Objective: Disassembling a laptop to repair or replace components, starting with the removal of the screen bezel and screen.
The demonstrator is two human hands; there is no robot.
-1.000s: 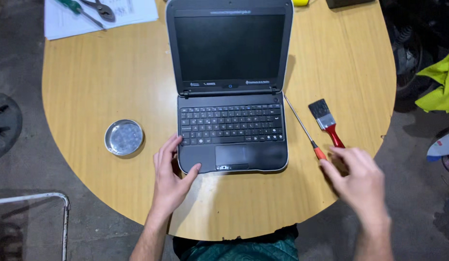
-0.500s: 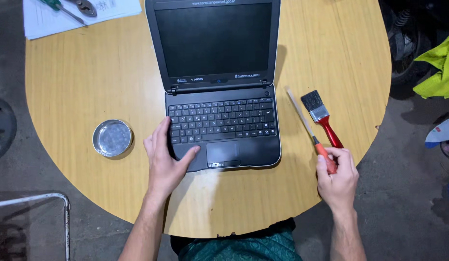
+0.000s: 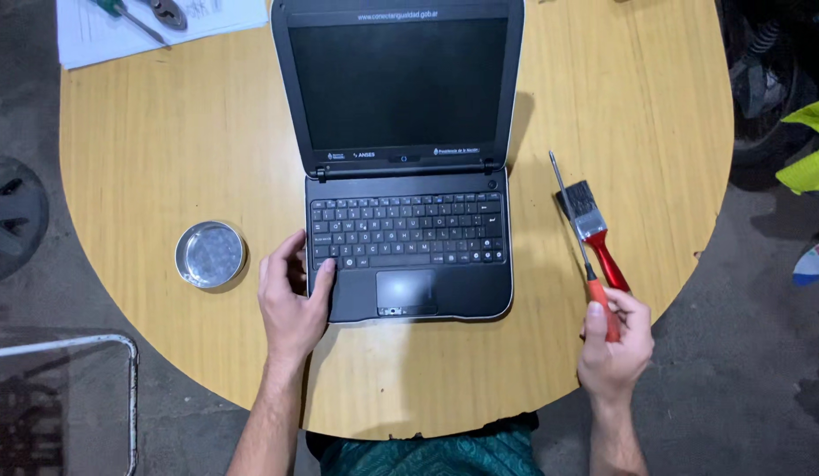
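One rounded wooden worktop [image 3: 163,159] fills most of the view, its yellow-brown surface carrying everything else. On it, near the far middle, stands a small dark laptop [image 3: 405,176], lid open and upright, screen black, keyboard and touchpad facing the person.

At the far left corner lies a sheet of white paper [image 3: 215,18], with a green-handled tool [image 3: 127,18] and a pair of grey pliers [image 3: 167,12] resting on it, both partly cut off by the frame edge.

The left hand [image 3: 290,300] rests at the near left corner of the laptop, palm down: the thumb lies on the palm rest by the keyboard's lower left, the fingers [image 3: 281,256] loosely spread along the laptop's left edge, closed on nothing.

The right hand [image 3: 616,348] is off the right of the laptop, near the worktop's edge, its fingers wrapped around the orange handle of a screwdriver [image 3: 581,238]. The screwdriver's thin metal shaft points away from the person, tip up toward the far side, well apart from the laptop.

Just beside that shaft lies a paintbrush [image 3: 594,229] with a red handle, metal ferrule and dark bristles; the shaft crosses its bristles in the view.

Left of the laptop, near the left hand but not touching it, sits a small round metal tin [image 3: 210,255], shallow and open.
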